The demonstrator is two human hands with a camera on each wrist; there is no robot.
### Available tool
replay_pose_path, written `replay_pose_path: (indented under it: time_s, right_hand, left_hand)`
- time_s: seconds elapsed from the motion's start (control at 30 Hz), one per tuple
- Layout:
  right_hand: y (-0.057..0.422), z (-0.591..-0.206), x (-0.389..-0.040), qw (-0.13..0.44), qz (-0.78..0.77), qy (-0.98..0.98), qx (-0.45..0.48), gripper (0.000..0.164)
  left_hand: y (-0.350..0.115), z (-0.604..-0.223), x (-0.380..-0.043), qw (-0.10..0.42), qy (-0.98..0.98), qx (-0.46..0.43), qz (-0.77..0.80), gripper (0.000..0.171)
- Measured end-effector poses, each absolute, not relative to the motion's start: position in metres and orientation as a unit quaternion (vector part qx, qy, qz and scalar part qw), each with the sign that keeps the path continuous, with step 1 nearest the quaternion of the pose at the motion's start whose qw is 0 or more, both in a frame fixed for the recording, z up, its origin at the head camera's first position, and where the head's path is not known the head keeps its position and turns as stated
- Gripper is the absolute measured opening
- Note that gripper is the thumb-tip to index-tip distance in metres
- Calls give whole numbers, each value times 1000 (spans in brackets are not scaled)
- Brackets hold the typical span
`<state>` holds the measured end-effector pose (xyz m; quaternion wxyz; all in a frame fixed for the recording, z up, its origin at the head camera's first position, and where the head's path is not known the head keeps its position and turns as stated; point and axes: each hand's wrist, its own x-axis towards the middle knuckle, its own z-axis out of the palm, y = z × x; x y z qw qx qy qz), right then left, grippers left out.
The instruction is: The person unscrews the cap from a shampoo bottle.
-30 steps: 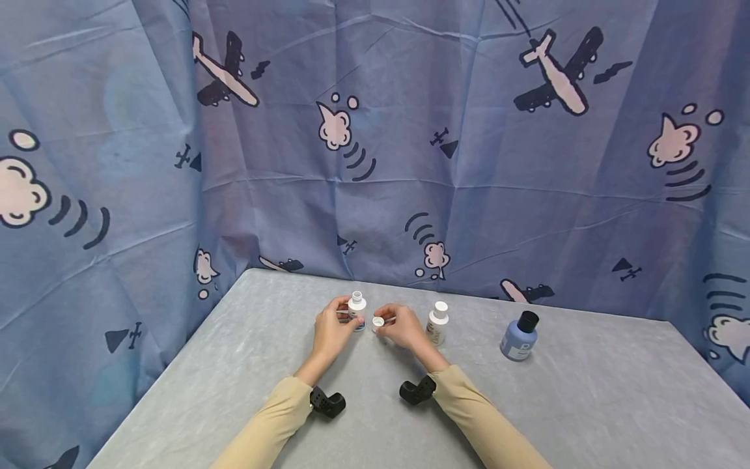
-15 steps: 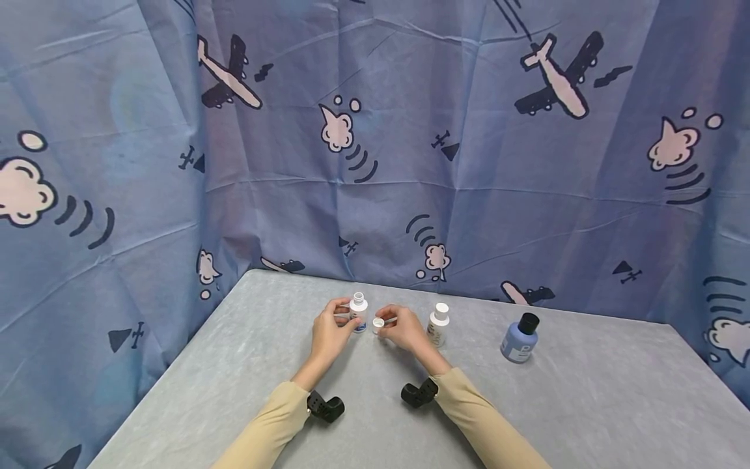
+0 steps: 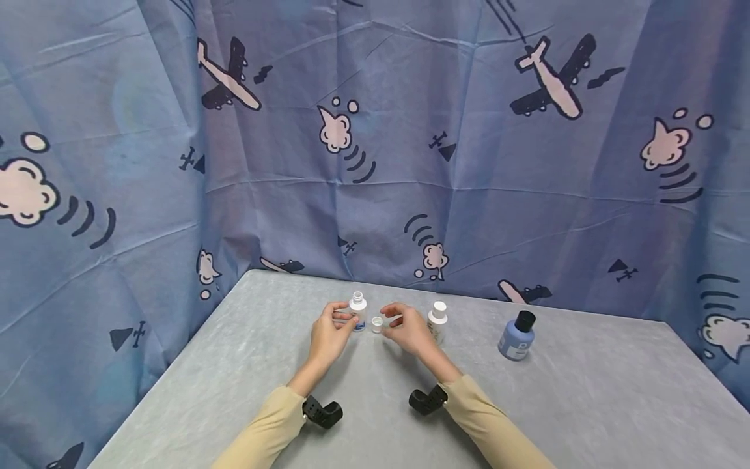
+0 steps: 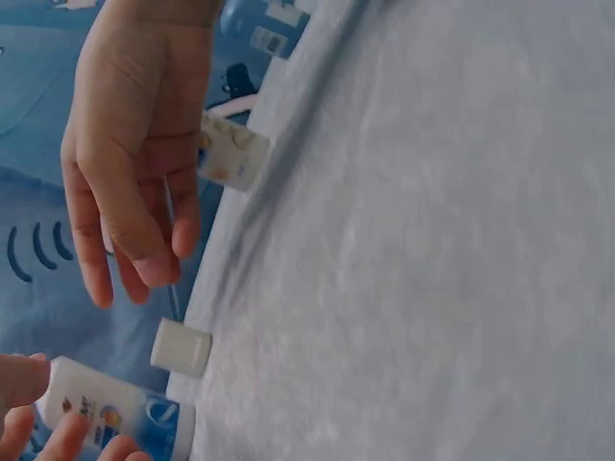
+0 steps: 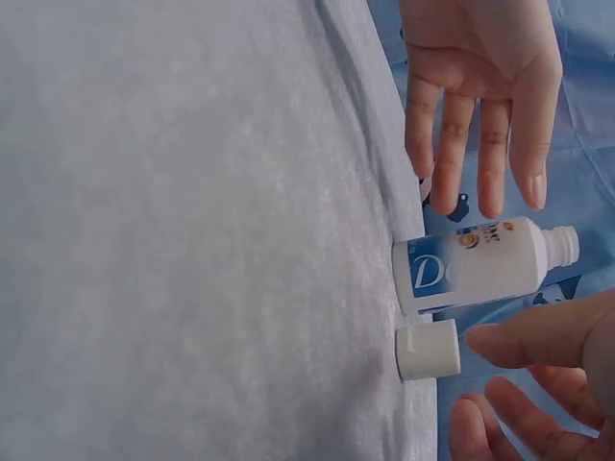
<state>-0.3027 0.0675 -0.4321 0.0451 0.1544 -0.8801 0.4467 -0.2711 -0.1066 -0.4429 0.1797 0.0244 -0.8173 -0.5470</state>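
An uncapped white bottle [image 3: 358, 315] with a blue label base stands upright, its threaded neck bare. My left hand [image 3: 330, 333] is just left of it, fingers extended; the right wrist view shows this hand [image 5: 480, 96] with a small gap to the bottle [image 5: 476, 267]. Right of the bottle, a small white cap [image 3: 377, 324] rests on the table, hollow side up. My right hand [image 3: 407, 331] hovers beside the cap with loosely bent fingers and nothing in them. In the left wrist view the cap [image 4: 181, 348] lies below that hand's fingertips.
A second white bottle [image 3: 438, 319], capped, stands right behind my right hand and is partly hidden by it. Farther right is a blue bottle [image 3: 516, 340] with a black cap. A patterned blue curtain [image 3: 375, 163] hangs behind the grey table [image 3: 375, 417].
My right hand has let go of the cap and drawn slightly to the right, leaving it on the table. My left fingers have eased off the bottle, which stays in place.
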Motion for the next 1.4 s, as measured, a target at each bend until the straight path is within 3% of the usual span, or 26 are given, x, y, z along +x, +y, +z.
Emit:
replay_pose_path:
  time_s: [0.3,0.7,1.1,1.4]
  right_hand:
    - [79,-429,-291,84,466,-865,167,31]
    - [106,-419,-282,118,448,-867,184,29]
    - [136,-411,-259,125,431,-876,178,28]
    - [161,-413,-259,172,428,-873,161,33]
  left_hand:
    - [-91,-438,-264,149,-799,7,-583,27]
    - [-70,-434,-265,159,-809,-27,-566,19]
    - [-47,-437,-266,134,-802,-75,-577,24]
    - [-26,-442,-269,115,-801,-98,-579,26]
